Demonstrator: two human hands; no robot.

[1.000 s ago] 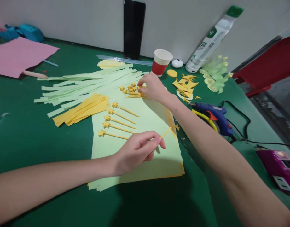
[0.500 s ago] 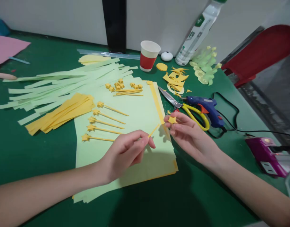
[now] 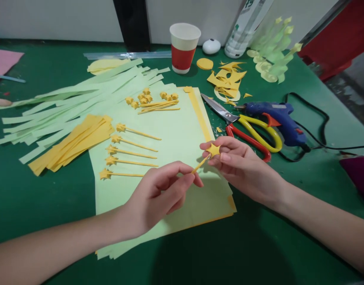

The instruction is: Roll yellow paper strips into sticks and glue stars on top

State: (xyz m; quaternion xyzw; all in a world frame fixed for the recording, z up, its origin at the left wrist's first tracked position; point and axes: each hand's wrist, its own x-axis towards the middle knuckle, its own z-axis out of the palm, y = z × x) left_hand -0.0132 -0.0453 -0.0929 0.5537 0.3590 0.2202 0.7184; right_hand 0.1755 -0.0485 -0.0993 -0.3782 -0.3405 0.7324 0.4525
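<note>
My left hand (image 3: 167, 194) pinches a thin yellow paper stick (image 3: 201, 164) between thumb and forefinger. The stick's upper end meets a yellow paper star (image 3: 213, 150), with a small whitish bit at the joint. Thumb and fingers of my right hand (image 3: 239, 162) grip that star. Below both hands lies a stack of pale green paper (image 3: 182, 138). Several finished star sticks (image 3: 134, 150) rest in a row on it, to the left. Loose small stars (image 3: 145, 95) and bare yellow sticks (image 3: 161, 106) lie toward its far edge.
Scissors (image 3: 250, 130) and a blue glue gun (image 3: 271, 109) with its cord lie to the right. Yellow scraps (image 3: 228, 81), a paper cup (image 3: 184, 47) and pale paper plants (image 3: 273, 55) stand or lie behind. Green strips (image 3: 81, 91) and yellow strips (image 3: 72, 142) spread left.
My hands have come together, so the stick's tip now meets the star. The star has turned to show its flat face. The camera view has moved closer and tilted down.
</note>
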